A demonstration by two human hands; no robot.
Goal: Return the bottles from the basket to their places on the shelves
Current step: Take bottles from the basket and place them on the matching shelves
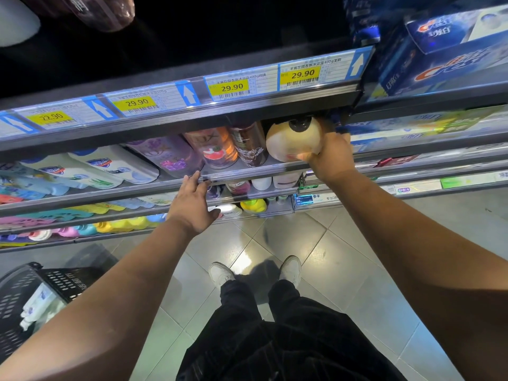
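1. Fingers [304,156] of the right hand [330,158] curl round the cream bottle [288,141], with the thumb pressed on its lower front.
2. The left hand [192,204] has straight, slightly spread fingers; their tips rest on the front lip of the shelf [242,171], well left of the right hand.
3. The cream bottle stands at the right end of that shelf, at its front edge, just beside a dark bottle [250,147]. An orange bottle [217,149] and a purple bottle [170,156] follow to the left.
4. Its long axis runs about upright. The black cap [301,124] points up and sits close under the rail [247,105] of the shelf above, so there is little headroom.
5. Right of the bottle, the shelf ends at a divide, with toothpaste boxes [445,50] beyond it.
6. The basket [63,281] stands on the floor [330,243] at lower left, well apart from both hands. A white bottle [38,303] lies in it.
7. Tiled floor shows between the shelves and the shoes [221,273].
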